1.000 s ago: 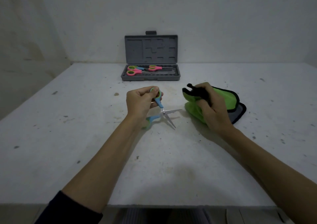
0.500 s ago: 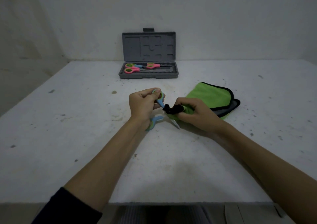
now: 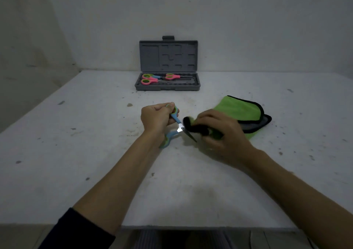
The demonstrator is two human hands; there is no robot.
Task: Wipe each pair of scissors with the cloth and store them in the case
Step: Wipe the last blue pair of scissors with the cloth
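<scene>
My left hand [image 3: 155, 118] grips the upper handle of blue-and-green scissors [image 3: 175, 118], held open over the middle of the table. Its lower handle rests near my left wrist. My right hand [image 3: 219, 134] pinches a bunched corner of the green cloth [image 3: 242, 109] with black trim around one blade, just right of the pivot. The other blade tip pokes out below the cloth. The grey case [image 3: 168, 85] stands open at the far edge, lid upright. Three scissors with pink, green and blue handles [image 3: 150, 78] lie inside it.
The white table [image 3: 76, 153] is speckled with small dark spots. Walls close it off at the back and on the left. Its near edge runs just below my forearms.
My right hand carried the cloth corner from the right over to the scissors and closed it around a blade. The left hand kept the scissors in about the same place.
</scene>
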